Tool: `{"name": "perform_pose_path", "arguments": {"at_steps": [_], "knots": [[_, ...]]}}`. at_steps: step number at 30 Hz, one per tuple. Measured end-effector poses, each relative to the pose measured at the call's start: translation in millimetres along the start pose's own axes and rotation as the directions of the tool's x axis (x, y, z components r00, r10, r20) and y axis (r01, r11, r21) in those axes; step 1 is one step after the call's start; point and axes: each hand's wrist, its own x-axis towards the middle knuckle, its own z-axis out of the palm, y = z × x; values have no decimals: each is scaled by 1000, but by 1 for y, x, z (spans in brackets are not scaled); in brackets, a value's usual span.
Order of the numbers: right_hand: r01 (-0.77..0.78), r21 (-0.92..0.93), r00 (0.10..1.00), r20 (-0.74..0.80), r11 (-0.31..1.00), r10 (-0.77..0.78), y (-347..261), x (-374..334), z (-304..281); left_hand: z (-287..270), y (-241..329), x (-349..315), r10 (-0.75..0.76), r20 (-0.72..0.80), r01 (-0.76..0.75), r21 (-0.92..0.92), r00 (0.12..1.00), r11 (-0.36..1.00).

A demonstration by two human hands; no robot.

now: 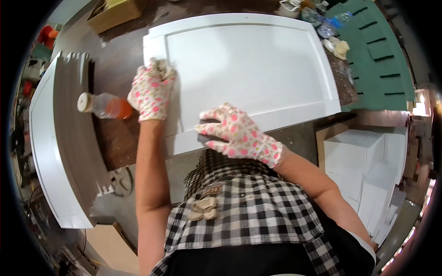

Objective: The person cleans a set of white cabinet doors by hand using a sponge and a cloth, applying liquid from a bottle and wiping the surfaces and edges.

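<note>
A white cabinet door panel (244, 64) with a raised border lies flat on the table. My left hand (154, 89), in a white glove with pink flowers, rests at its left border. The fingers there are curled and slightly blurred, and what they hold, if anything, cannot be made out. Over the panel's near border is my right hand (239, 131) in a matching glove. Its fingers are bent around a dark grey pad (209, 138), which shows between the fingers and thumb and is mostly covered by the hand.
A bottle of orange liquid (108, 106) lies left of my left hand, beside a stack of white panels (57, 138). A cardboard box (115, 16) stands far left. Plastic bottles (327, 27) and a green slotted sheet (380, 57) are far right; white boards (354, 152) fill a carton near right.
</note>
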Motion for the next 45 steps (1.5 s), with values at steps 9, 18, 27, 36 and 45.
{"name": "perform_pose_path", "arguments": {"at_steps": [9, 18, 27, 36, 45], "knots": [[-612, -476, 785, -465, 632, 410, 134, -186, -156, 17, -7, 1, 34, -168, -29, 35, 985, 999], [-380, -315, 911, -291, 870, 292, 59, -99, -82, 26, -30, 3, 57, -191, -42, 79, 980, 996], [79, -49, 994, 79, 996, -75, -17, 32, 2, 12, -22, 8, 71, 0, -71, -145, 997, 987], [-630, 747, 633, 333, 214, 699, 8, -115, -101, 6, -6, 82, 315, -270, -330, -9, 910, 944], [-260, 962, 468, 202, -85, 860, 10, -145, -89, -5, 4, 102, 415, 171, -442, 170, 894, 881]]}}
